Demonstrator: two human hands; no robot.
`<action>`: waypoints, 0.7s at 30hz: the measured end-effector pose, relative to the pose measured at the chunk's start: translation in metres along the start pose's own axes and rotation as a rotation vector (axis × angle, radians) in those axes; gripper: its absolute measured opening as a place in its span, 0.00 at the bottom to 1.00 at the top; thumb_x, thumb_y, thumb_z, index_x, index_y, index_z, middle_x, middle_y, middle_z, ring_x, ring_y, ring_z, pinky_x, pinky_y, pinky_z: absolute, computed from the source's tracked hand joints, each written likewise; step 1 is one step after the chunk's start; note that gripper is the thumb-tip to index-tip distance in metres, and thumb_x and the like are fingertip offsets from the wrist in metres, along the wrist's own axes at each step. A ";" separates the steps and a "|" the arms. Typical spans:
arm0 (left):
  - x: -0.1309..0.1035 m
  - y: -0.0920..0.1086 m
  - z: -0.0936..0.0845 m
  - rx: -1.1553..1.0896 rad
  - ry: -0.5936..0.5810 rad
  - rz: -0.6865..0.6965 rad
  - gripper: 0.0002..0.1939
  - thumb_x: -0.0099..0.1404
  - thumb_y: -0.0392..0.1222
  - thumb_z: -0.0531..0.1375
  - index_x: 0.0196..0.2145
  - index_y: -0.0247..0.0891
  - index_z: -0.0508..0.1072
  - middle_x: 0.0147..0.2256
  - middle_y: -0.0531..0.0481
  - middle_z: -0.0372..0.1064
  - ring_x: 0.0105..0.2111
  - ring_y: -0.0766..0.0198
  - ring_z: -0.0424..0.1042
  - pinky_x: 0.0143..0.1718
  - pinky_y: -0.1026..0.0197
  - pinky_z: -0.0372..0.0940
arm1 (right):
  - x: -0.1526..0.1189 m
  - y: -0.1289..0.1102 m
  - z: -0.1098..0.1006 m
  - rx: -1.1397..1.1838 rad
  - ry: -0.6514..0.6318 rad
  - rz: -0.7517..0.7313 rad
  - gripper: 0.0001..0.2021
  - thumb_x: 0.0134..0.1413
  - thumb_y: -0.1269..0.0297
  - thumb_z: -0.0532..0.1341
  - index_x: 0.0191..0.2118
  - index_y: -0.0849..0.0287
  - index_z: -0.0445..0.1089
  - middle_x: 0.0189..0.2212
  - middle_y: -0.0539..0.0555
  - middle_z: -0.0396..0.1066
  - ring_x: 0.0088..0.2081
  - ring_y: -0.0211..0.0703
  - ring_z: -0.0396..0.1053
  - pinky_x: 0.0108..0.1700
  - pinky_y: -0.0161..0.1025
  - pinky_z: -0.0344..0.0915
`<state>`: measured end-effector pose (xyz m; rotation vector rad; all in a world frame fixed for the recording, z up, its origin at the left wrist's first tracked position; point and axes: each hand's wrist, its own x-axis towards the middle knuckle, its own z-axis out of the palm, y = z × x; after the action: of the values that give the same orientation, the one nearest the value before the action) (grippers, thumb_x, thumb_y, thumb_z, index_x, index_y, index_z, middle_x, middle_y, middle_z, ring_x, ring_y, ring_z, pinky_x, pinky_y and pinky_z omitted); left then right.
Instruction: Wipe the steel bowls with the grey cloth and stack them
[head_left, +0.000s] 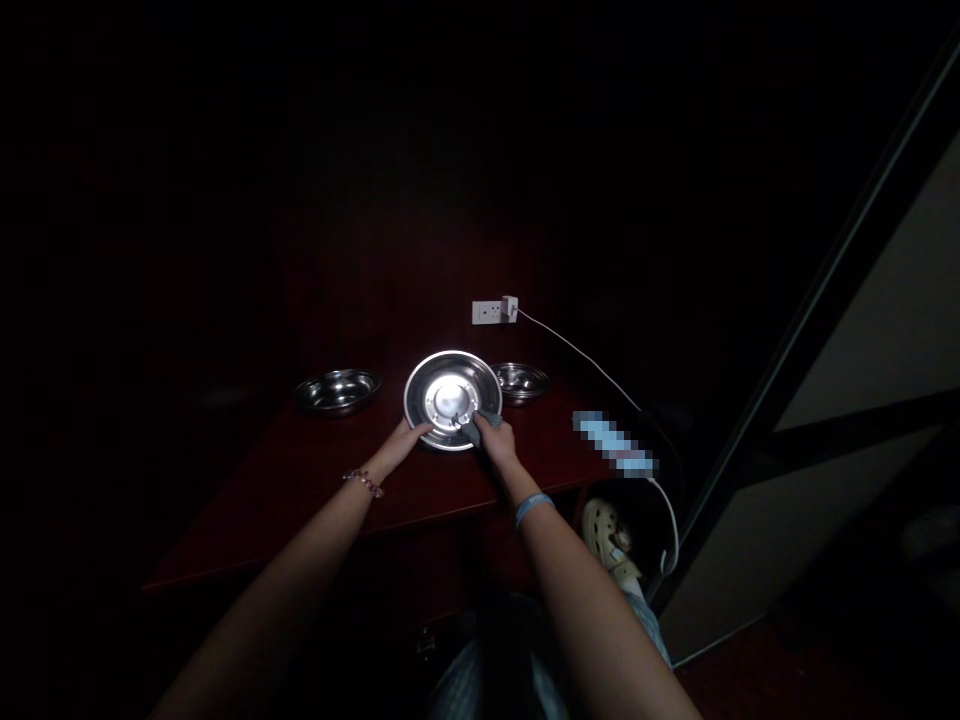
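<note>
A shiny metal bowl (416,385) is tilted up over the dark red table, its inside facing me. My left hand (403,443) grips its lower left rim, thumb over the edge. In my right hand (495,438) a grey cloth (471,433) is bunched and pressed against the lower right inside of the bowl. Bright light glares off the bowl's bottom. A second metal bowl (337,391) sits at the left on the table. Behind the held bowl, to the right, stands another metal bowl (523,382), partly hidden.
On the back wall is a white socket (486,313) with a plugged-in charger (510,308). Its white cable (592,358) runs down right to a blurred-out light blue object (615,443) at the table's right edge. A clog-style shoe (600,530) shows below. The surroundings are dark.
</note>
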<state>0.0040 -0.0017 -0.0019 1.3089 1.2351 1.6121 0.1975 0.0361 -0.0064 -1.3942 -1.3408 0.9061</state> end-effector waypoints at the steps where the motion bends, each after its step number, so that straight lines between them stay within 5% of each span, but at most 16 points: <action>1: 0.000 0.000 -0.002 0.002 -0.001 -0.021 0.25 0.52 0.41 0.66 0.49 0.36 0.76 0.52 0.38 0.79 0.60 0.42 0.72 0.65 0.48 0.62 | 0.000 0.001 0.000 0.011 -0.003 -0.003 0.13 0.58 0.56 0.63 0.40 0.56 0.82 0.42 0.57 0.84 0.49 0.50 0.81 0.48 0.39 0.75; 12: 0.003 0.007 -0.021 0.072 0.082 -0.075 0.21 0.51 0.46 0.62 0.43 0.38 0.76 0.41 0.41 0.80 0.53 0.41 0.75 0.60 0.44 0.66 | -0.002 -0.005 -0.012 -0.013 -0.037 -0.048 0.08 0.52 0.61 0.66 0.33 0.58 0.82 0.37 0.58 0.85 0.44 0.52 0.82 0.46 0.39 0.75; 21: -0.007 0.017 -0.010 0.071 0.017 0.034 0.30 0.59 0.54 0.63 0.56 0.36 0.74 0.57 0.38 0.76 0.63 0.44 0.70 0.67 0.47 0.60 | -0.002 -0.014 -0.025 -0.042 0.017 -0.119 0.13 0.56 0.60 0.64 0.40 0.58 0.83 0.41 0.56 0.85 0.48 0.53 0.81 0.51 0.40 0.73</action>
<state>-0.0030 -0.0154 0.0115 1.3690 1.2979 1.6192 0.2174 0.0293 0.0137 -1.3359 -1.4207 0.7899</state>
